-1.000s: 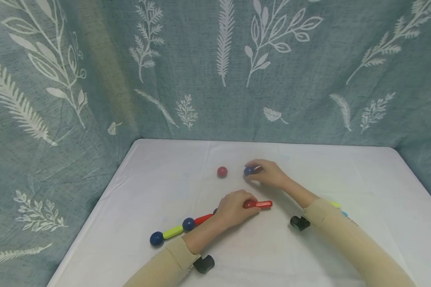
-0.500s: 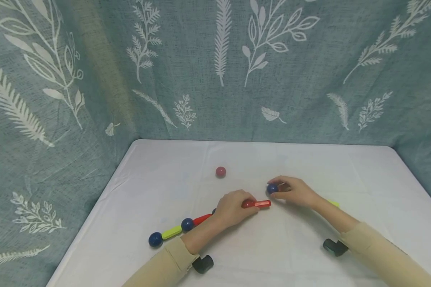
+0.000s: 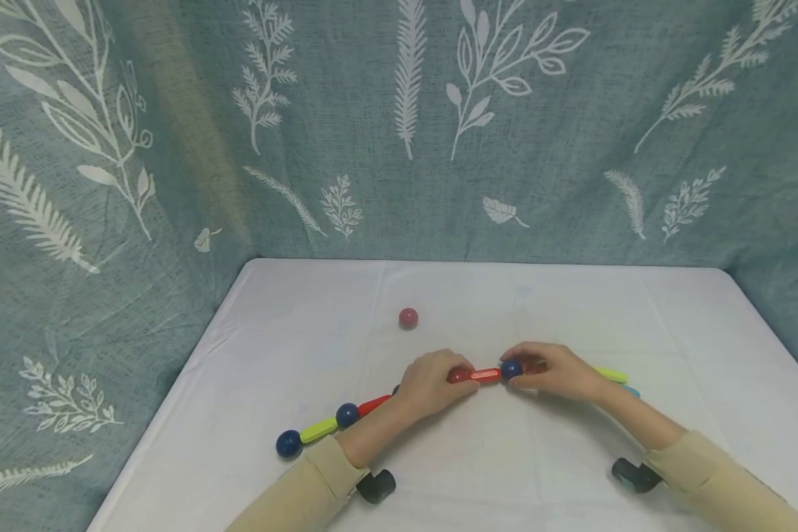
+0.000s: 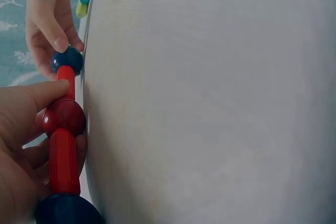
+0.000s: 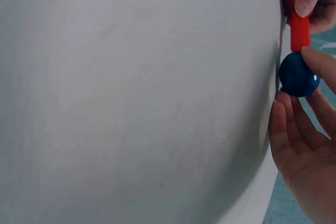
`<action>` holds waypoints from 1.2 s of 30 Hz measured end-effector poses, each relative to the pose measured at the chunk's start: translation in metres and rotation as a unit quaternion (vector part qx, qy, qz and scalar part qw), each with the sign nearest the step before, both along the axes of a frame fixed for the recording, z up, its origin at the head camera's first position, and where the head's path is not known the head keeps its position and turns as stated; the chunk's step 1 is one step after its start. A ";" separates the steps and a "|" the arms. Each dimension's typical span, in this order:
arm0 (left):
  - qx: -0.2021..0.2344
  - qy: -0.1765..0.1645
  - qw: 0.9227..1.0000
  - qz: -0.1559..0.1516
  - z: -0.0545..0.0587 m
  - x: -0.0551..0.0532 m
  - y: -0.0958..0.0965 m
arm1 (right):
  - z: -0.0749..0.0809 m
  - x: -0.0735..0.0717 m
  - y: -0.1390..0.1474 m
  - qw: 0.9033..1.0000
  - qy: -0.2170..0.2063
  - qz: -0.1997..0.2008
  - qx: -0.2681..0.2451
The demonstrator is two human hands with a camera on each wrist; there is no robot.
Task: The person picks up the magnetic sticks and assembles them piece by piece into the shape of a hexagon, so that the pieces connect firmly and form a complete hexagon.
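A chain of balls and rods runs across the white table. From its left end come a blue ball (image 3: 289, 443), a yellow-green rod (image 3: 319, 430), another blue ball (image 3: 348, 414) and a red rod (image 3: 374, 405); the left hand covers part of what follows. My left hand (image 3: 432, 386) grips a red ball (image 4: 64, 118) between thumb and fingers. From that ball a second red rod (image 3: 485, 375) points right. My right hand (image 3: 558, 372) pinches a blue ball (image 5: 299, 74), which touches the rod's free end.
A loose red ball (image 3: 408, 318) lies farther back on the table (image 3: 306, 318). Behind the right hand lie a yellow-green rod (image 3: 613, 374) and a partly hidden light blue rod (image 3: 632, 391). A patterned curtain (image 3: 372, 133) hangs behind the table.
My right hand has brought its blue ball from the back of the table toward me and rightward, up against the red rod's end. The left hand has stayed in place.
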State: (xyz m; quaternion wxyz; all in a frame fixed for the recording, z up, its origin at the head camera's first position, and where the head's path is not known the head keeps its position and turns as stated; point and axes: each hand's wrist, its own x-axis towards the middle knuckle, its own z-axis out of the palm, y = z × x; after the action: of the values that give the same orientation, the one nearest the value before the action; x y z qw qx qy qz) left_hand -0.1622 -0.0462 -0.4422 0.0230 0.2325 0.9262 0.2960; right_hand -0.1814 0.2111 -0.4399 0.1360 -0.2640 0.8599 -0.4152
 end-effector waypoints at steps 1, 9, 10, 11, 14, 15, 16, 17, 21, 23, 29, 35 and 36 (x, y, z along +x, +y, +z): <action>-0.001 0.001 1.000 -0.001 0.000 0.000 0.000 | 0.000 0.000 -0.001 1.000 0.001 0.002 0.000; 0.002 0.008 1.000 -0.003 0.000 0.000 0.000 | -0.004 -0.002 -0.008 0.999 0.041 0.021 0.005; 0.001 0.012 1.000 -0.003 -0.001 -0.001 0.000 | -0.005 -0.003 -0.011 0.998 0.055 0.025 0.009; -0.001 0.013 1.000 -0.004 -0.001 -0.001 0.000 | -0.005 -0.003 -0.014 0.997 0.068 0.031 0.013; -0.009 0.013 1.000 -0.008 0.000 0.000 -0.002 | -0.006 -0.004 -0.023 0.993 0.106 0.050 0.033; -0.015 0.011 1.000 -0.008 0.001 0.000 -0.003 | -0.006 -0.004 -0.026 0.991 0.115 0.054 0.040; -0.021 0.007 1.000 -0.008 0.002 0.001 -0.005 | -0.006 -0.004 -0.028 0.990 0.120 0.056 0.046; -0.028 0.000 1.000 -0.008 0.003 0.002 -0.007 | -0.005 -0.005 -0.030 0.990 0.122 0.056 0.051; -0.045 -0.028 0.999 0.005 0.008 0.006 -0.026 | -0.004 -0.006 -0.031 0.988 0.131 0.040 0.071; -0.050 -0.042 0.998 0.015 0.011 0.008 -0.040 | -0.003 -0.008 -0.028 0.988 0.132 0.026 0.077; -0.089 -0.042 0.993 0.059 0.022 0.017 -0.082 | -0.001 -0.015 -0.015 0.989 0.122 -0.021 0.076; -0.129 -0.023 0.986 0.104 0.027 0.023 -0.100 | -0.003 -0.020 -0.008 0.987 0.123 -0.061 0.086; -0.125 -0.022 0.986 0.108 0.027 0.023 -0.101 | -0.004 -0.021 -0.008 0.986 0.124 -0.065 0.086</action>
State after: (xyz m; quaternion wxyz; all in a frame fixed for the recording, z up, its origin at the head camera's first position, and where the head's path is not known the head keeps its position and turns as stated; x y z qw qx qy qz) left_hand -0.1388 -0.1467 -0.4154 0.0405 0.1195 0.9748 0.1841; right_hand -0.2020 0.2028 -0.4436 0.0230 -0.2448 0.9179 -0.3116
